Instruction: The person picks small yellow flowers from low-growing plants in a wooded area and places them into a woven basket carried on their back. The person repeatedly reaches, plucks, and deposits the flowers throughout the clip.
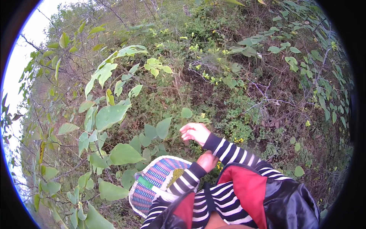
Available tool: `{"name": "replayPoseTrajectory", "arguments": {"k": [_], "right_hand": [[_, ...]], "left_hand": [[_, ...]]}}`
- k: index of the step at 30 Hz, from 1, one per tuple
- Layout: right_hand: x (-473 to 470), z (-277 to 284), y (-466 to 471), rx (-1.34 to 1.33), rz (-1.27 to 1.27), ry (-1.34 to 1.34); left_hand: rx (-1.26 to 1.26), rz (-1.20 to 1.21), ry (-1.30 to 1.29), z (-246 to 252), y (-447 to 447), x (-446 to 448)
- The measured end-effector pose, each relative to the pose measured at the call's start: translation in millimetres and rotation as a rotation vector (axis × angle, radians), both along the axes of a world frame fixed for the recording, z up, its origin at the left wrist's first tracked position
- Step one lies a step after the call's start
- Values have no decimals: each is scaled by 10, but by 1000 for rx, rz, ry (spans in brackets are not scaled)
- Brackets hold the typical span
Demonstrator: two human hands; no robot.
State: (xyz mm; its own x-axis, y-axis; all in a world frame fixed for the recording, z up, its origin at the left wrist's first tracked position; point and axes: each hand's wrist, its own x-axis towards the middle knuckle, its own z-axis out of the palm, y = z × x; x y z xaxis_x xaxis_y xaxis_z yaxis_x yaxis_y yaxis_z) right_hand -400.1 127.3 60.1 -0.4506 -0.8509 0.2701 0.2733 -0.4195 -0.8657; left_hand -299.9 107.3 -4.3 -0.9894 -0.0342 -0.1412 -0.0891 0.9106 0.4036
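Observation:
My right hand (pixel 196 133) reaches out ahead of my body, its fingers loosely curled. Whether anything thin lies between those fingers is too small to tell. Just below its wrist is my left hand (pixel 208 161), partly covered by the striped right cuff, so its fingertips are hidden. A woven basket (pixel 155 171) with blue, pink and white bands hangs at my left side, under the left forearm. Inside it lies a heap of small yellow-green plant pieces (pixel 175 176). Small yellow flowers (pixel 219 166) show close beside the left hand.
Broad green leaves (pixel 125 154) on thin branches crowd the left side. A bare forked twig (pixel 266 98) sticks out at the right. Dense undergrowth (pixel 200 94) covers the ground ahead, with more yellow flowers (pixel 238 140) right of my forearm. My dark jacket (pixel 291 203) hangs unfastened.

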Motion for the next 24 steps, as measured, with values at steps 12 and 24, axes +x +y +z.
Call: {"name": "replayPoseTrajectory", "arguments": {"k": [12, 24], "right_hand": [[648, 259, 284, 136, -87, 709], [408, -519, 1415, 450, -431, 379]], "left_hand": [[38, -257, 394, -345, 226, 257], [24, -280, 168, 169, 356, 334]]}}
